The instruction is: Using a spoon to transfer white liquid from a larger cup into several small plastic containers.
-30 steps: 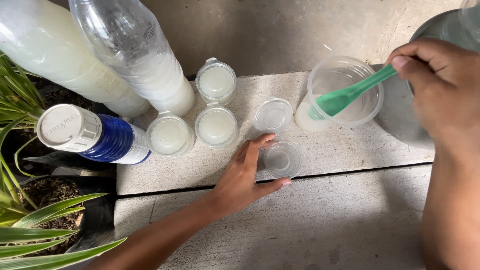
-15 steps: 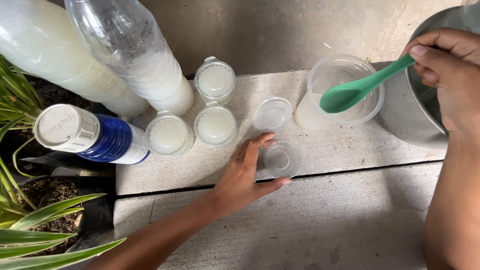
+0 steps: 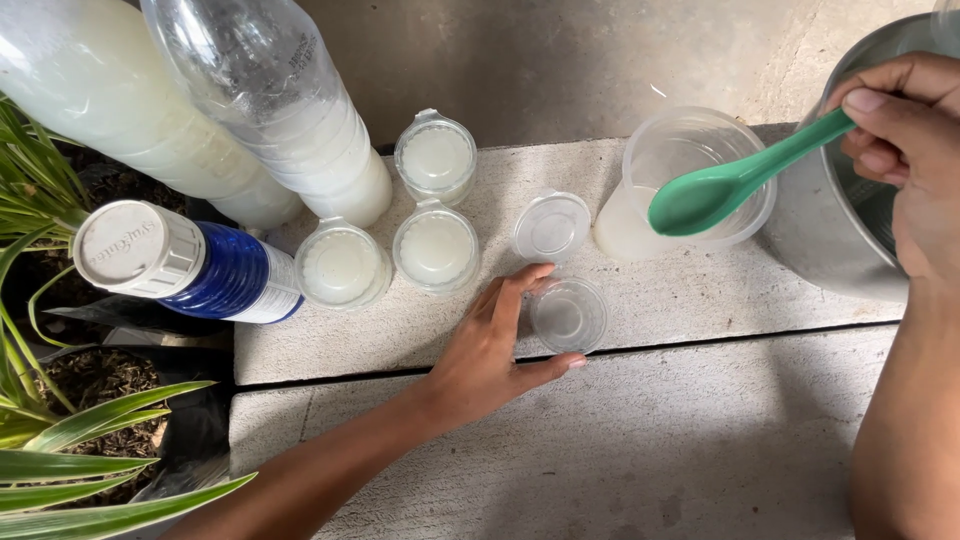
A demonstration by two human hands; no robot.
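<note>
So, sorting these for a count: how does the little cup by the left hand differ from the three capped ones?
The small cup by the left hand is open and looks empty; the three capped cups are lidded and hold whitish liquid. It stands apart; they sit clustered by the bottles. All are small, round, clear plastic.

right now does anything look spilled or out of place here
Nothing looks spilled. One small oddity: a loose lid lies by itself on the slab, apart from the open small cup that the left hand steadies. The three filled cups nearby are lidded. The right hand holds the green spoon over the tub.
</note>
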